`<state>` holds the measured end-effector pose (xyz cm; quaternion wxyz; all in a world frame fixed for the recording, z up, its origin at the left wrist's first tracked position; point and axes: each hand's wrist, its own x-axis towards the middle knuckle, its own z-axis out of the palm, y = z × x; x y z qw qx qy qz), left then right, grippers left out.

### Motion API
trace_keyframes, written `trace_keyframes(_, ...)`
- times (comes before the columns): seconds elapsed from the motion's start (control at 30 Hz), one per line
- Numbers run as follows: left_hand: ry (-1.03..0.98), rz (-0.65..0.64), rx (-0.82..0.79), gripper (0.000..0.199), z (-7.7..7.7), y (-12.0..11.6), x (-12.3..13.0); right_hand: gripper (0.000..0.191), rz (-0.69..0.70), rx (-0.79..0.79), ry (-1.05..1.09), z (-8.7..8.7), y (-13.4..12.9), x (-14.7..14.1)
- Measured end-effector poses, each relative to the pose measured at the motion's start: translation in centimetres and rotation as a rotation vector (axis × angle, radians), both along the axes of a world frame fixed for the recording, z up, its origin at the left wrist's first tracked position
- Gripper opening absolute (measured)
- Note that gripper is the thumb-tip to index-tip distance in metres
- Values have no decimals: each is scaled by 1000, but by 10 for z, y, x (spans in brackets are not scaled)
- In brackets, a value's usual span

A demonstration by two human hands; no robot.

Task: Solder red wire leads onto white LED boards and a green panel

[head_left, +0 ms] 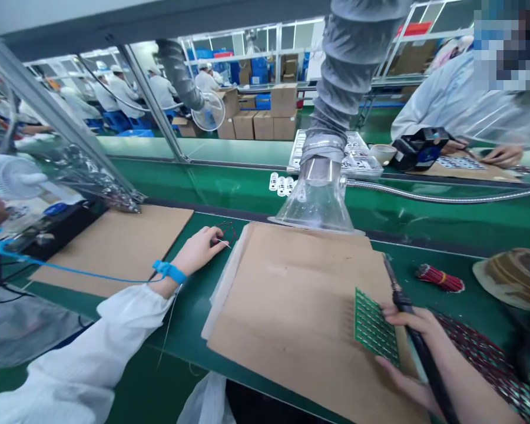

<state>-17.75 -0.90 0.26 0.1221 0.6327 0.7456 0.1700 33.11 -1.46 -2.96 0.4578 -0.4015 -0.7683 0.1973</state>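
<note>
My left hand (203,247), a blue wrist strap (170,272) around its wrist, is over the green bench left of the cardboard. Its fingers are pinched on a thin silvery wire, with a few dark red wires (232,231) by the fingertips. A similar thin strand hangs below the wrist. My right hand (417,335) holds a green circuit board (373,327) tilted above the cardboard sheet (300,306). The same hand also has a soldering iron (408,312), its tip pointing up and away, lying across the fingers.
A clear fume hood (315,200) hangs at the cardboard's far edge. On the right are a bundle of red wires (440,278), a pile of wired boards (490,359) and a brown round container (514,277). A co-worker (472,106) sits opposite. A fan (13,176) stands left.
</note>
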Motion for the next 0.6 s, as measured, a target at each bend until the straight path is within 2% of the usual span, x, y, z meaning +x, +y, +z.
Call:
trace_keyframes(0.1, -55, -118, -25, 39, 5, 0, 30, 47, 93, 70, -344, 3, -9, -4)
trace_keyframes(0.17, -74, -168, -72, 43, 6, -3, 49, 49, 104, 81, -459, 10, -11, -1)
trace_keyframes(0.27, -62, -161, -159, 51, 3, -6, 67, 46, 69, 48, -491, 17, -11, 2)
trace_keyframes(0.43, -113, -80, -273, 44, 9, -6, 66, 44, -2, 4, -510, 21, -9, 6)
trace_keyframes(0.6, -18, -24, -405, 56, 21, -40, 72, 43, -39, 65, -515, 23, -1, 12)
